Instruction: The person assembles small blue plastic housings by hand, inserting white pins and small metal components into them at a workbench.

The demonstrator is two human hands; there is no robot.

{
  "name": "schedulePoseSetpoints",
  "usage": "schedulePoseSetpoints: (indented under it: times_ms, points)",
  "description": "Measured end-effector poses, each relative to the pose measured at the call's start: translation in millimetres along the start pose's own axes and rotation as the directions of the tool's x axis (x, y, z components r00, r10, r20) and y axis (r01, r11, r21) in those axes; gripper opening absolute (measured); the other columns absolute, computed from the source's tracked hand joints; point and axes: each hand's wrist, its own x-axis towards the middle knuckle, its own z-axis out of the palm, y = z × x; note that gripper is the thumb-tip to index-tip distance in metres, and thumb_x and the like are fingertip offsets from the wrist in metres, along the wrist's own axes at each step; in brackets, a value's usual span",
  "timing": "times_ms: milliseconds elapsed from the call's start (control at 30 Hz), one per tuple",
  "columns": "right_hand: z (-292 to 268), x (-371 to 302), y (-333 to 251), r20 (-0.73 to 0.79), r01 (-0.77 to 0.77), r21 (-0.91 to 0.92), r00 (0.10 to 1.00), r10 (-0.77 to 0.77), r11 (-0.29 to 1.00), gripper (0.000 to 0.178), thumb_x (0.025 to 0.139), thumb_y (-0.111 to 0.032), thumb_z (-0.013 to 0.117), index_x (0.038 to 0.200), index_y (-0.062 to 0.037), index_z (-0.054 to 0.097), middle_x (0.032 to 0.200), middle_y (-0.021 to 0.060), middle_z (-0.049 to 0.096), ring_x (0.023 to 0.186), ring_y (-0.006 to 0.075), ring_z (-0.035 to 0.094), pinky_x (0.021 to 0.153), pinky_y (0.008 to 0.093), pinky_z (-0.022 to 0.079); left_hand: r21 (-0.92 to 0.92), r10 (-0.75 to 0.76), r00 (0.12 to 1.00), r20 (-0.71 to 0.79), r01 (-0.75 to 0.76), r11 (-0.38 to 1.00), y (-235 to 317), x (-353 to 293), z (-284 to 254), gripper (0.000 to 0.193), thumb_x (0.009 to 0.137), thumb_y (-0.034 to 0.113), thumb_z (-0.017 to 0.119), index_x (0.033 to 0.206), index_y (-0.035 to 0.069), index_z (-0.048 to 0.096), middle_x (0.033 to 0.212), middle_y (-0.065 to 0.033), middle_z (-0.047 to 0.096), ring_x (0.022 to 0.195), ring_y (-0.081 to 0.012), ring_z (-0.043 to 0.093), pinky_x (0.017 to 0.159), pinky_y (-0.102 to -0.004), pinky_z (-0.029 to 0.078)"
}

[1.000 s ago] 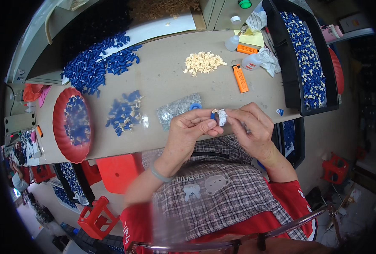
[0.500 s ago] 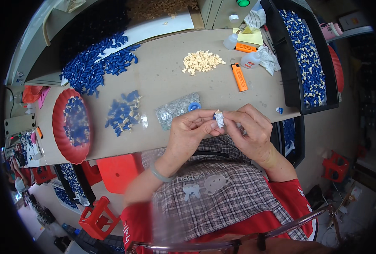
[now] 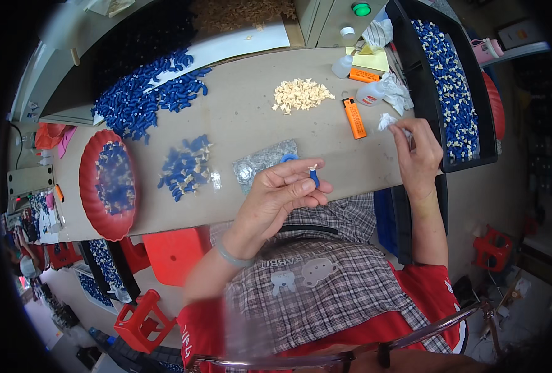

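Left hand (image 3: 288, 191) pinching blue piece (image 3: 314, 178), beige tabletop (image 3: 245, 118), red stools (image 3: 171, 245)

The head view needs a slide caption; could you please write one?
The left hand holds a blue and cream piece while the right hand pinches a crumpled white wad.

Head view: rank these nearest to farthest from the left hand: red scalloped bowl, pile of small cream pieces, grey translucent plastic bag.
1. Grey translucent plastic bag, just beyond the left hand.
2. Pile of small cream pieces, farther ahead.
3. Red scalloped bowl, well off to the left.
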Motion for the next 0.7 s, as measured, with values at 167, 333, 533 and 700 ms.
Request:
schedulePoseSetpoints:
  times_ms: [167,333,533,700]
  points:
    - [12.3,9.5,11.9,0.040,0.225,-0.272,0.974,-0.222,0.936,0.018,0.082,-0.006,0.075,0.099,-0.0035,0.070,0.110,0.0125,0.065,0.093,0.0289,0.065,0.076,0.0383,0.054,0.163,0.159,0.984,-0.081,-0.144,0.976,11.1,-11.5,-11.7,0.027,0.095,0.003,0.063,0.121,-0.004,0.062,0.101,-0.0198,0.072,0.083,-0.0195,0.072,0.076,-0.0265,0.060]
    - [38.6,7.8,-22.3,0.128,0.148,0.152,0.977,-0.168,0.977,0.017,0.083,-0.005,0.072,0.099,-0.0042,0.070,0.104,0.0101,0.066,0.085,0.0285,0.067,0.072,0.0365,0.056,0.766,0.613,0.750,-0.247,-0.236,0.598,38.5,-37.2,-44.4,0.017,0.092,-0.002,0.064,0.109,-0.003,0.066,0.101,-0.0151,0.072,0.083,-0.0213,0.071,0.074,-0.0311,0.057]
    - [90.7,23.0,-48.7,0.190,0.222,0.305,0.939,-0.288,0.926,0.016,0.084,-0.004,0.070,0.100,-0.0059,0.069,0.094,0.0061,0.064,0.079,0.0275,0.067,0.068,0.0380,0.056,0.921,0.842,0.524,0.129,0.250,-0.297,63.7,-62.5,-87.3,0.022,0.083,-0.007,0.064,0.102,0.003,0.069,0.103,-0.0134,0.068,0.094,-0.0321,0.067,0.080,-0.0383,0.054]
    - [114.1,37.5,-60.0,0.158,0.300,0.304,0.920,-0.358,0.904,0.016,0.084,-0.005,0.069,0.100,-0.0071,0.069,0.087,0.0074,0.060,0.077,0.0272,0.066,0.064,0.0390,0.055,0.873,0.821,0.556,0.127,0.331,-0.359,71.9,-65.6,-85.1,0.024,0.087,-0.006,0.062,0.109,0.001,0.068,0.108,-0.0131,0.066,0.099,-0.0308,0.064,0.084,-0.0378,0.052]
